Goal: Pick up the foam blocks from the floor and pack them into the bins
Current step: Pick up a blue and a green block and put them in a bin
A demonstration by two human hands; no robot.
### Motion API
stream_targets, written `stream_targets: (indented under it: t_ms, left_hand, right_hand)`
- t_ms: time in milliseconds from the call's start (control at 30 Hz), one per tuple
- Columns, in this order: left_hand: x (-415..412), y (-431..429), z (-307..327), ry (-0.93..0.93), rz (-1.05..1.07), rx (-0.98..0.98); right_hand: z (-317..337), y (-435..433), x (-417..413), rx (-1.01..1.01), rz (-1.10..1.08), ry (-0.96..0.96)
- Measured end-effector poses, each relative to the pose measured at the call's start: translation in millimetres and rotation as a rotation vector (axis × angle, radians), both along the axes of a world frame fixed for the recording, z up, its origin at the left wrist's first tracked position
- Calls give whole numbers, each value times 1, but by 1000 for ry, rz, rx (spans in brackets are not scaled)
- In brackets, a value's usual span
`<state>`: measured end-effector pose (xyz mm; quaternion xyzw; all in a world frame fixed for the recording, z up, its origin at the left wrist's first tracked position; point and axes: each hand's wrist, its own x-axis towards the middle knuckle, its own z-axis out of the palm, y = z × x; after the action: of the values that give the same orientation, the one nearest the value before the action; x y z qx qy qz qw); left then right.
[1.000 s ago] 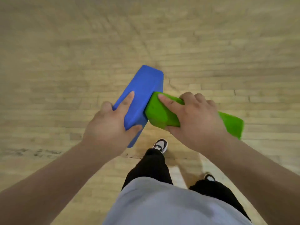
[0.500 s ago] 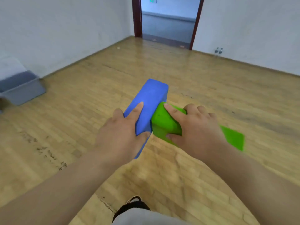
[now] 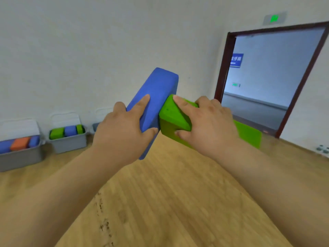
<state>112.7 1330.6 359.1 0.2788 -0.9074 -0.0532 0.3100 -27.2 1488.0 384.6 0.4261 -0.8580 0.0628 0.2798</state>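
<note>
My left hand (image 3: 122, 132) grips a blue foam block (image 3: 158, 91), held up at chest height and tilted up and away. My right hand (image 3: 208, 125) grips a green foam block (image 3: 174, 118), whose near end touches the blue one. Against the wall at the left stand grey bins. The nearest bin (image 3: 19, 155) holds blue and orange blocks. The second bin (image 3: 69, 142) holds green and blue blocks. A third bin (image 3: 95, 126) peeks out behind my left hand, mostly hidden.
A wooden floor (image 3: 169, 193) stretches from me to the white wall. An open doorway (image 3: 270, 82) with a dark red frame is at the right, a corridor beyond it. Two small objects (image 3: 323, 148) sit by the wall at the far right.
My view has swung up from the floor and turned toward the wall, bringing the bins into sight. Both hands keep the same hold on the two blocks.
</note>
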Motion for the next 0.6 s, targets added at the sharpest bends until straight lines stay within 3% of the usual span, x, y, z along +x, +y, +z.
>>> stream_targets:
  t_ms: [300, 600]
  left_hand:
    - [7, -203, 47, 8, 195, -57]
    - [-29, -335, 45, -59, 339, -49]
  right_hand:
    - [38, -233, -25, -44, 184, 29]
    - [25, -392, -87, -14, 349, -35]
